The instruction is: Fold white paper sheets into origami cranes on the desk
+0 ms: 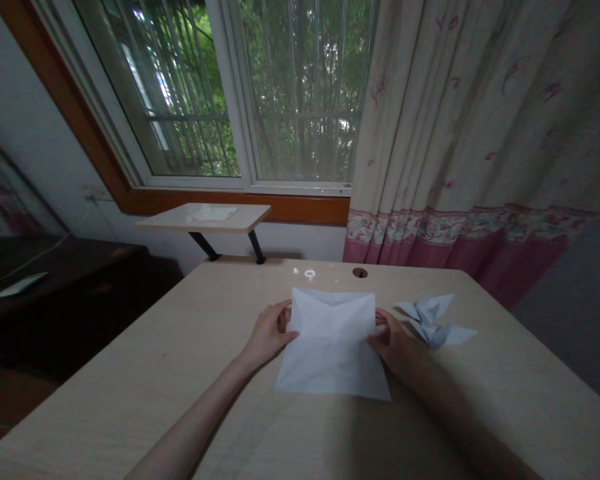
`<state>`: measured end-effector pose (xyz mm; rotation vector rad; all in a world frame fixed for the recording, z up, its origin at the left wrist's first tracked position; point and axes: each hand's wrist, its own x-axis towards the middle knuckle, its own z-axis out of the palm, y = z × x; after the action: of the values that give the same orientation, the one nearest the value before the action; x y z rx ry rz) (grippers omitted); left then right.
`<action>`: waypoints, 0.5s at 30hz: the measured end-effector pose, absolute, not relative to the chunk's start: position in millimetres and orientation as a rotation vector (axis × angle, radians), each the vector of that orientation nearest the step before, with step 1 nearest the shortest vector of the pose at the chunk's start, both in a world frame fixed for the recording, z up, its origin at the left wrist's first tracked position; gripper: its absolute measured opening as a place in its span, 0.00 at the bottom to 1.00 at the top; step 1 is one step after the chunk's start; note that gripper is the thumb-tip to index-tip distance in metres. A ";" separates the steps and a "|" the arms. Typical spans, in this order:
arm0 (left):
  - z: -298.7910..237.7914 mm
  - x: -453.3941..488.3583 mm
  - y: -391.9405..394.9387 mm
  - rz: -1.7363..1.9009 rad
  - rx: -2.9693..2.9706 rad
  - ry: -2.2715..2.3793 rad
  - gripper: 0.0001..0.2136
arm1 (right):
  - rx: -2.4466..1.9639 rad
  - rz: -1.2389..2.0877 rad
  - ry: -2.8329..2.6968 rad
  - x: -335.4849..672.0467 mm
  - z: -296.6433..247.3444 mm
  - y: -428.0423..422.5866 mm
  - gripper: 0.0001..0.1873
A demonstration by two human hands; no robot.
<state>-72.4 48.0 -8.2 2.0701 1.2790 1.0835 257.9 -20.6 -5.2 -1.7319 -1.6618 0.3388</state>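
Note:
A creased square sheet of white paper (333, 343) lies on the light wooden table (180, 373) in front of me. My left hand (270, 332) pinches the sheet's left edge near its upper corner. At the right edge my right hand (390, 337) grips the same sheet, fingers curled on it. Just right of that hand rest folded white paper figures (433, 319) with pointed wings.
A round cable hole (360, 273) sits in the table's far edge. Behind it a small raised shelf (205, 218) holds a paper scrap below the window. A patterned curtain (480, 147) hangs at the right. A dark low cabinet (55, 293) stands at the left.

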 end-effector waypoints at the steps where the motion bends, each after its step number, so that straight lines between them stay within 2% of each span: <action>1: -9.2 -71.6 47.3 1.129 2.038 1.257 0.29 | -1.725 0.365 -1.659 258.1 -4.9 -21.5 0.30; 5: -8.5 -65.1 42.4 1.228 1.852 1.085 0.30 | -1.576 0.473 -1.630 257.3 -3.2 -25.3 0.36; 10: 6.2 -54.6 29.7 1.227 1.492 0.888 0.31 | -1.343 0.470 -1.629 257.0 -7.7 -25.2 0.38; 15: 15.9 -52.4 24.0 1.240 1.181 0.677 0.23 | -1.176 0.474 -1.593 259.9 -17.2 -23.0 0.41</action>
<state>-52.4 24.0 15.9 1.1812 0.6771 1.2402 259.9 -23.0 -17.2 -1.1764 -1.5929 0.4745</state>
